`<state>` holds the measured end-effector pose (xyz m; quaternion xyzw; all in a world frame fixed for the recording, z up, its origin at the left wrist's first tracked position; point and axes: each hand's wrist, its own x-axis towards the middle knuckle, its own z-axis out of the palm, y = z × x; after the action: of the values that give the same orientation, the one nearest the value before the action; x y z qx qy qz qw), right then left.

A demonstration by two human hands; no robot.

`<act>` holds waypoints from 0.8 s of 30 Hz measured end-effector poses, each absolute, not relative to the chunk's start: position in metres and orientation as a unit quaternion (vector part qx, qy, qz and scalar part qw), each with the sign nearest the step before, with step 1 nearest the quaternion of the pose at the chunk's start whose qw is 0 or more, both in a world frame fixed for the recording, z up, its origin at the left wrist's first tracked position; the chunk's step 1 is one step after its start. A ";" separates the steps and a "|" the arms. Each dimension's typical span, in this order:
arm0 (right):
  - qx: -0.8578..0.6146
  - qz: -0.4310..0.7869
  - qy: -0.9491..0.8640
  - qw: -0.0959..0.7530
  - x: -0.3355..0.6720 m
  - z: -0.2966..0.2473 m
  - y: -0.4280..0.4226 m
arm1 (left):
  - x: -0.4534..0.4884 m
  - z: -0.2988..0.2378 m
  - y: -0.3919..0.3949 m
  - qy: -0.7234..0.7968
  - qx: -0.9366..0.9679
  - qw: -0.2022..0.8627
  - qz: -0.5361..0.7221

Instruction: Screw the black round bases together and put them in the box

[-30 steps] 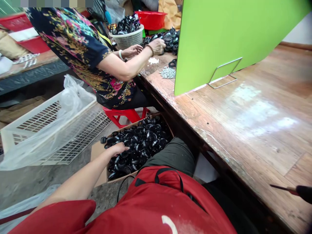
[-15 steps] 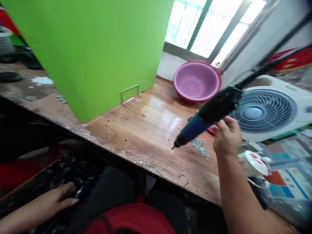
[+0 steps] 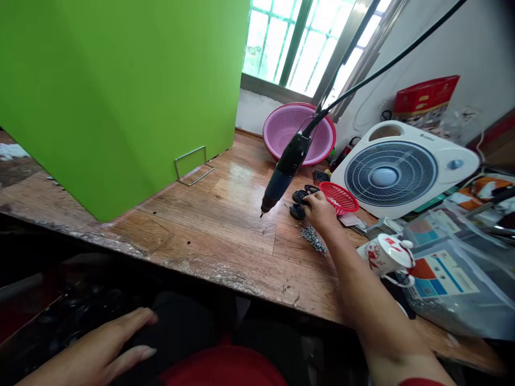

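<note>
My right hand (image 3: 321, 210) reaches over the table to a small group of black round parts (image 3: 298, 211). Its fingers are bent together on one black round part (image 3: 300, 197) at the group's edge; the fingertips are partly hidden. Low on the left, my left hand (image 3: 108, 343) is held over my lap, thumb and fingers apart, with nothing in it. An electric screwdriver (image 3: 284, 169) hangs on its cable, bit downward, left of my right hand. Just in front of that hand lies a heap of small screws (image 3: 313, 238).
A red basket (image 3: 349, 199) holding small pale pieces sits beyond my right hand. Behind are pink basins (image 3: 277, 131) and a box fan (image 3: 438, 161). A lidded cup (image 3: 386, 254) and plastic bags (image 3: 450, 279) stand right. A green panel (image 3: 132, 107) rises left, near a wire stand (image 3: 195, 166).
My right hand has moved from beside the screwdriver to the black parts. The screwdriver now hangs more upright, apart from the hand. My left hand has come up from the dark box.
</note>
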<state>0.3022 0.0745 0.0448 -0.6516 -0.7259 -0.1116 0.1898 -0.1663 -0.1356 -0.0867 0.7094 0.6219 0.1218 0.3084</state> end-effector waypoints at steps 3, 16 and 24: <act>-0.572 -0.073 -0.762 0.293 0.296 0.051 0.058 | -0.149 -0.055 -0.131 0.557 0.740 0.345 0.151; -0.279 0.228 -0.886 0.293 0.210 0.034 -0.076 | -0.013 -0.004 -0.090 0.345 0.848 0.278 0.291; -0.624 0.029 -0.758 0.188 0.289 0.009 -0.023 | -0.003 -0.021 -0.079 0.485 0.804 0.096 0.331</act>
<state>0.2893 -0.0228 0.0095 -0.6239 -0.7581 0.0289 0.1877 -0.0028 -0.0791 -0.0212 0.8036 0.4849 0.3314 0.0960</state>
